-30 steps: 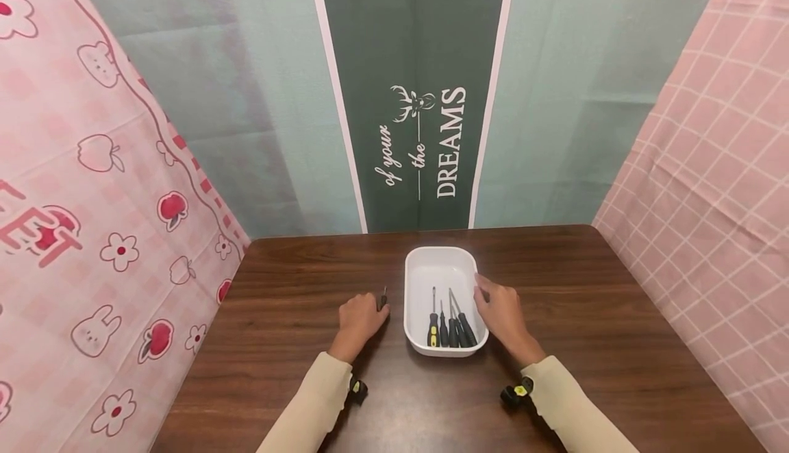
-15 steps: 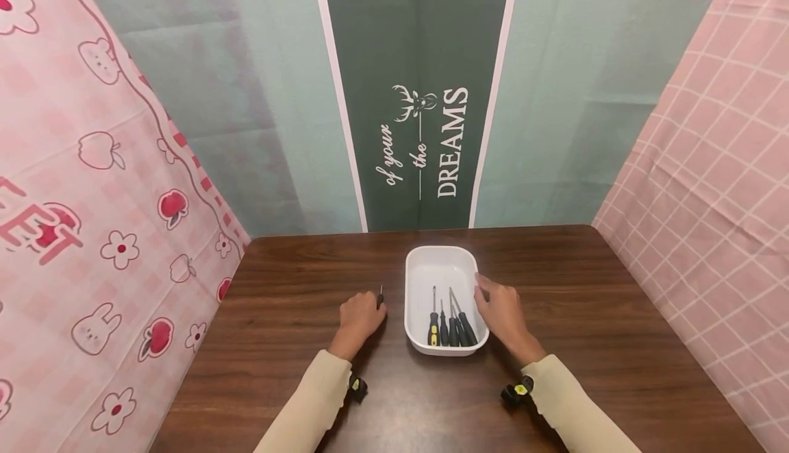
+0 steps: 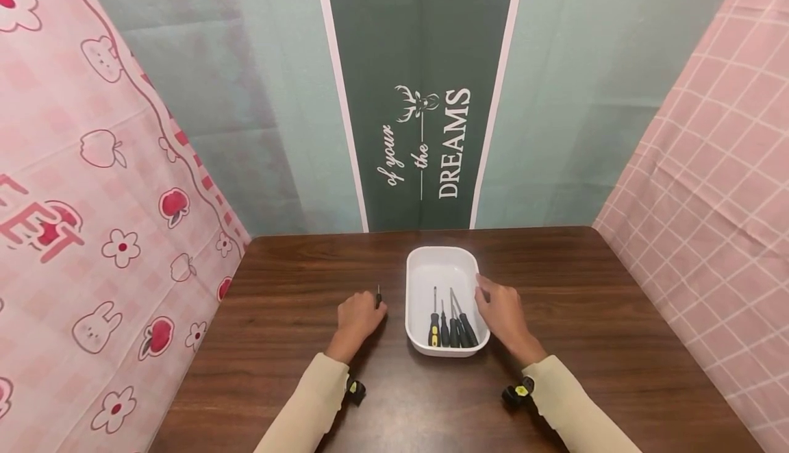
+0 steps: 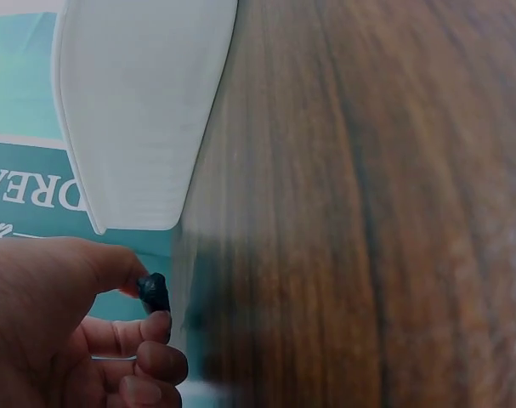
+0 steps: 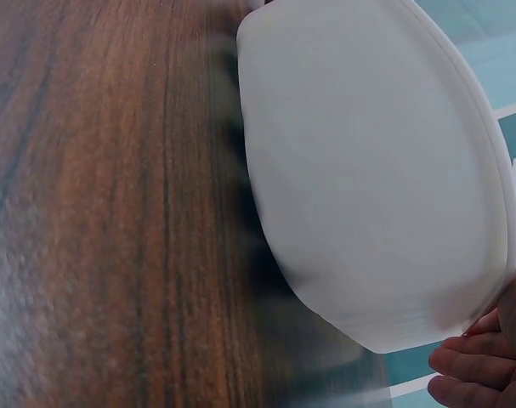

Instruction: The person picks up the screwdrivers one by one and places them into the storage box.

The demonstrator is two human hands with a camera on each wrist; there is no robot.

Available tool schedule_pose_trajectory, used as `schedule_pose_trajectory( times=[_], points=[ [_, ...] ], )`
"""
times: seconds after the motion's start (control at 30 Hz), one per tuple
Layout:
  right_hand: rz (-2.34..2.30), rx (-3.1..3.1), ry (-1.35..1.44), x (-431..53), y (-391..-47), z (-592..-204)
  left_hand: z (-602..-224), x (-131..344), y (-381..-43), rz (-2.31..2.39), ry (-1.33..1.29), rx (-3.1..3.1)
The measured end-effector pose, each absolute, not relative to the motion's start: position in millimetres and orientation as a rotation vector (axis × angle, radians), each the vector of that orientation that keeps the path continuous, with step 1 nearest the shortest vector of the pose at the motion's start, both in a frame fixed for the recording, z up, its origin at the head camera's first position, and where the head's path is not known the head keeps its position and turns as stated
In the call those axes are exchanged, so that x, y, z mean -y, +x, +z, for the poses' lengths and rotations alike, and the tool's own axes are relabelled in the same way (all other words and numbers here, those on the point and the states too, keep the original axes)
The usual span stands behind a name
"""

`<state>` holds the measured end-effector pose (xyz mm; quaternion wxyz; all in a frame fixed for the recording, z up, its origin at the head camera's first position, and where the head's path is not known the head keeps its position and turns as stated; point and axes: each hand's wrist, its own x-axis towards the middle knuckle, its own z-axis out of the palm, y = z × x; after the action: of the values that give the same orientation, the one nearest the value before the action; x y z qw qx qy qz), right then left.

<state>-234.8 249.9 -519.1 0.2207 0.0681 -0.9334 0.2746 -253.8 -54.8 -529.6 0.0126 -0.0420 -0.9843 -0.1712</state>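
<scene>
A small screwdriver (image 3: 379, 297) with a dark handle and thin shaft is pinched between thumb and fingers of my left hand (image 3: 359, 314), left of the tray. In the left wrist view, the end of its dark handle (image 4: 154, 291) pokes out of the grip. My right hand (image 3: 502, 310) touches the right rim of the white tray (image 3: 411, 268). Its fingers (image 5: 474, 367) look loosely bent beside the outer wall in the right wrist view; the thumb's contact is unclear. Inside the tray lie several screwdrivers, one with a black-and-yellow handle (image 3: 435, 333), the others black-handled (image 3: 464, 329).
The tray stands on a dark brown wooden table (image 3: 573, 288). Behind the table hangs a green cloth (image 3: 425, 42) with white lettering. Pink cloths (image 3: 123, 186) hang at both sides. Each wrist carries a small black camera (image 3: 516, 393).
The left hand's screwdriver has shifted slightly left and its shaft now points more straight ahead. My right hand and the tray keep their places.
</scene>
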Motion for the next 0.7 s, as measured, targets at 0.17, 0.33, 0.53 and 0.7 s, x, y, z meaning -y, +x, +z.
schedule_pose_trajectory(
  times=[0.17,0.33,0.53,0.7],
  points=[
    [0.761,2.585,0.192,-249,-233,-520,-530,56,-252,-0.579,-0.155,3.030],
    [0.729,2.579,0.198,-250,-235,-521,-528,56,-253,-0.619,-0.170,2.999],
    [0.727,2.600,0.181,-250,-236,-520,-523,56,-254,-0.598,-0.164,2.946],
    [0.707,2.615,0.173,-250,-237,-517,-517,54,-254,-0.619,-0.161,2.907]
  ],
)
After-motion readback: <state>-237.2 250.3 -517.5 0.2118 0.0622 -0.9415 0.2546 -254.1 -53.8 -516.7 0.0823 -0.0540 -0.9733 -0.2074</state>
